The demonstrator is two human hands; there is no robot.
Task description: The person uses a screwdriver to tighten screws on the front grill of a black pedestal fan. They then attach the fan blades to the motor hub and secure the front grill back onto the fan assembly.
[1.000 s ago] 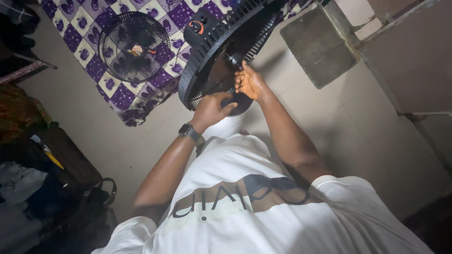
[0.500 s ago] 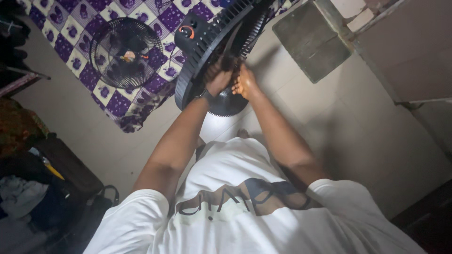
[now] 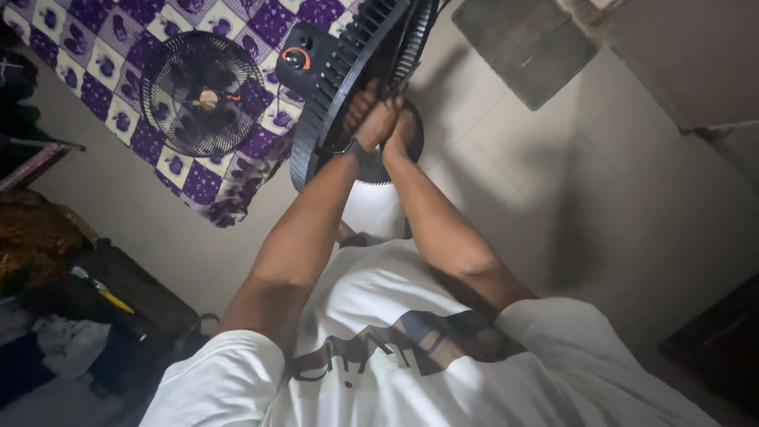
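A black standing fan leans in front of me, its ribbed rear guard point(image 3: 315, 130) seen edge-on and its motor housing point(image 3: 299, 59) with an orange-ringed knob behind it. Both my hands meet at the fan's centre. My left hand point(image 3: 370, 117), a watch on its wrist, is curled tight around the dark hub. My right hand point(image 3: 403, 126) presses in beside it with fingers closed on the same part. The hub itself is mostly hidden by my fingers. Below my hands shows the fan's round dark base point(image 3: 391, 166).
A loose black wire fan grille point(image 3: 202, 91) lies on a purple-and-white checked cloth point(image 3: 118, 47) at the upper left. A grey mat point(image 3: 522, 39) lies at the top. Dark bags and clothes point(image 3: 103, 316) crowd the lower left; dark furniture point(image 3: 711, 340) stands lower right.
My left hand rose from the lower guard to the hub and closed on it beside my right hand. Both arms have stretched further forward and the fan sits higher in view.
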